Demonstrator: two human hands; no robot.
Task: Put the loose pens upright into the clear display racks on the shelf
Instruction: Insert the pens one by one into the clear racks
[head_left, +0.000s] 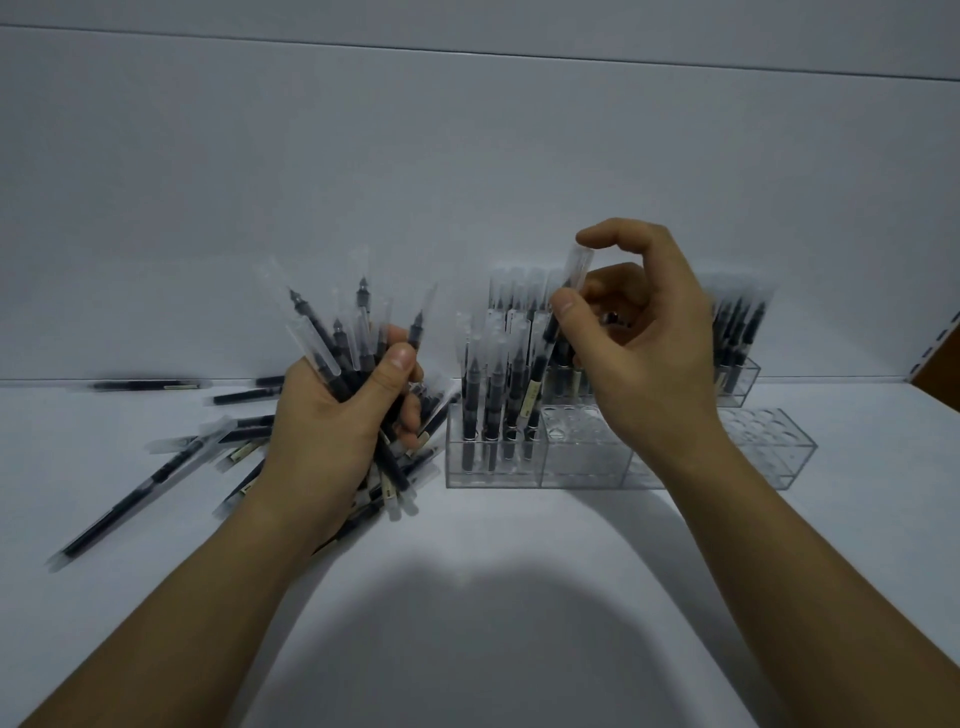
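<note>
- One pen (578, 266), dark-bodied with a clear cap, is held tilted above the racks, cap end up and leaning right; its lower end reaches down among the pens already standing there.
- The right hand (641, 338) pinches this pen: the thumb presses its side and the forefinger curls over the top of the cap, while the other fingers (613, 291) lie loosely bent behind it.
- The left hand (332, 421) grips a thick bundle of pens (332, 338), its fingers wrapped tightly round their middles; the capped tips fan upward and the tail ends stick out below the palm.
- The front rack (584, 460), clear and long, stands on the shelf (467, 571) just below the right hand. Its left section carries upright pens (493, 395); the holes in its middle and right sections show nothing in them.
- Behind it, more upright pens (519, 291) fill a rear rack, and another filled rack (740, 382) shows past the right wrist.
- Loose pens (171, 467) lie scattered flat on the shelf, left of and beneath the left hand.
- A plain pale back wall (363, 156) rises behind everything.
</note>
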